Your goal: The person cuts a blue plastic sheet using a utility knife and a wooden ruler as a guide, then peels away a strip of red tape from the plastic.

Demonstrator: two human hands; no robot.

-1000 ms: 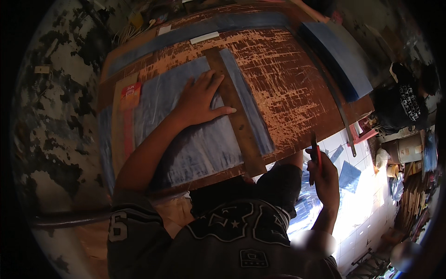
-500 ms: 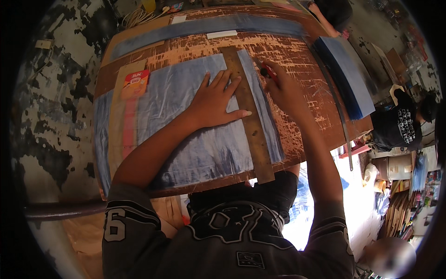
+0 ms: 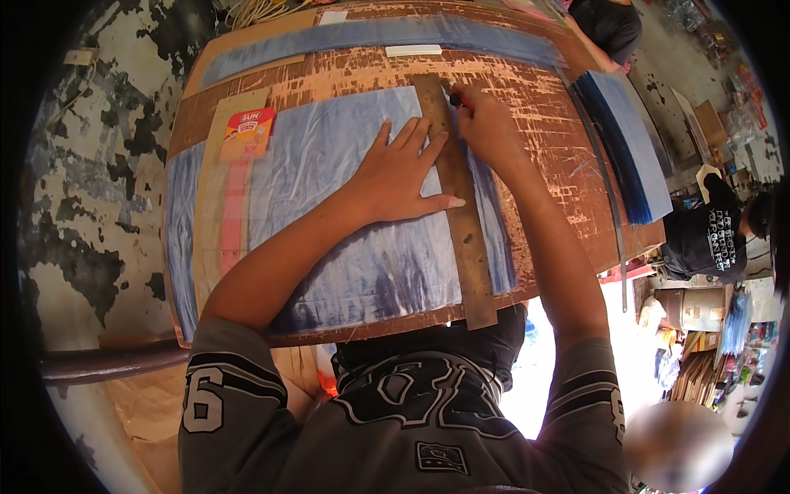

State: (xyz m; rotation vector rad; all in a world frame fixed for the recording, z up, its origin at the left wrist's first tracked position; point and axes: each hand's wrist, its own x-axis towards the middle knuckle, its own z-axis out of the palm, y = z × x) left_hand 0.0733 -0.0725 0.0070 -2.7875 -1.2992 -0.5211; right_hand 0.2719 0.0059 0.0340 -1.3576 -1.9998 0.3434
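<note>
My left hand (image 3: 401,174) lies flat with its fingers spread, pressing on bluish clear plastic sheets (image 3: 317,156). Its fingertips and thumb rest on a long brown metal ruler (image 3: 467,247), which runs from the far side to the near table edge. A strip of the plastic (image 3: 495,226) shows to the right of the ruler. My right hand (image 3: 492,130) is closed round a red-and-black cutter knife (image 3: 459,100), whose tip is by the ruler's far right edge. The blade is too small to see clearly.
The scored brown table (image 3: 547,144) carries a long plastic strip (image 3: 362,43) at the back and a stack of blue sheets (image 3: 629,148) at right. A red-and-orange card (image 3: 247,133) lies left. Two people (image 3: 607,29), (image 3: 712,235) are beyond the table's right side.
My right hand has moved left with the cutter knife, from beside the plastic strip to the ruler's far end. My left hand still presses in the same place. The view has shifted slightly.
</note>
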